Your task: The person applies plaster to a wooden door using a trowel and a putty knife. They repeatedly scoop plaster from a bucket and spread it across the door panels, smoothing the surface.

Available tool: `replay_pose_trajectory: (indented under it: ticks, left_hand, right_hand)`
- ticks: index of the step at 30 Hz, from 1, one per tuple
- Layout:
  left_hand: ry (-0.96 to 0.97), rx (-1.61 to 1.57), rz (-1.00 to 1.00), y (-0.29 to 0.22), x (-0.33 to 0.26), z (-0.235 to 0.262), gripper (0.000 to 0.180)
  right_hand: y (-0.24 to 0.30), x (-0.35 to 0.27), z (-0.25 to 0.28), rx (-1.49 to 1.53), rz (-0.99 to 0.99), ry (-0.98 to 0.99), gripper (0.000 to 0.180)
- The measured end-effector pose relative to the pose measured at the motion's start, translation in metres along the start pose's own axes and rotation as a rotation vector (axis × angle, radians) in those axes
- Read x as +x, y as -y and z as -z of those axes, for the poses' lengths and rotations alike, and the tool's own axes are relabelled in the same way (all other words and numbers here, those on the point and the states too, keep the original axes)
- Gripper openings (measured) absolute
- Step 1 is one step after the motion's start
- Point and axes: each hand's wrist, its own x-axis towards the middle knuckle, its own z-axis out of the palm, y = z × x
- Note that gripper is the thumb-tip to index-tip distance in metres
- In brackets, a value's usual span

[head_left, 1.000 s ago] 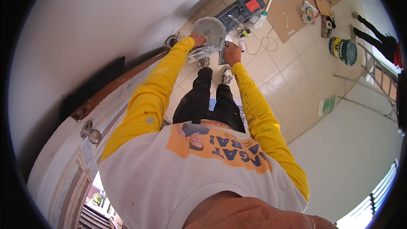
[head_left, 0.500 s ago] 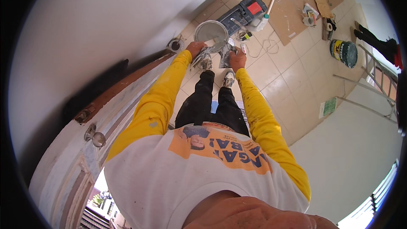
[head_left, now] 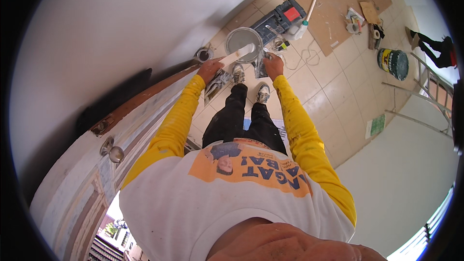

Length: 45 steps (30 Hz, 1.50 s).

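Observation:
My left hand (head_left: 210, 68) grips a wide flat spatula (head_left: 238, 53) whose pale blade reaches out over a round grey bucket (head_left: 244, 40) standing on the tiled floor in front of my shoes. My right hand (head_left: 274, 64) is closed on a second, darker scraper-like tool (head_left: 262, 63), smeared grey, just right of the bucket. Both yellow sleeves stretch forward, with the hands on either side of the bucket's near rim.
A door (head_left: 92, 179) with a round knob (head_left: 116, 153) stands at my left. A small tin (head_left: 203, 54), a dark tool case (head_left: 284, 18), a cardboard sheet (head_left: 338, 0) and a green paint pail (head_left: 393, 63) lie ahead. A ladder (head_left: 425, 101) and another person (head_left: 435, 48) are at right.
Both hands have come down from beside the bucket's rim toward me and moved apart. The left hand's spatula blade now lies across the bucket's opening.

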Motion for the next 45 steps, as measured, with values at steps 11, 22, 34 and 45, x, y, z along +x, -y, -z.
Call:
replay_pose_trajectory:
  ticks: [11, 22, 34, 45]
  left_hand:
    - [-0.028, 0.147, 0.02, -0.078, -0.022, -0.019, 0.057]
    - [-0.276, 0.008, 0.415, 0.02, 0.035, -0.014, 0.087]
    - [-0.047, -1.326, 0.366, -0.003, 0.068, -0.012, 0.03]
    - [-0.062, -1.367, 0.062, -0.118, 0.005, 0.012, 0.031]
  right_hand:
    - [0.039, 0.007, -0.03, -0.09, 0.058, 0.038, 0.042]
    - [0.026, 0.012, 0.028, 0.605, -0.187, 0.355, 0.043]
    - [0.109, -0.058, 0.08, 0.056, 0.559, 0.146, 0.025]
    - [0.153, -0.083, 0.106, -0.45, 1.181, -0.253, 0.056]
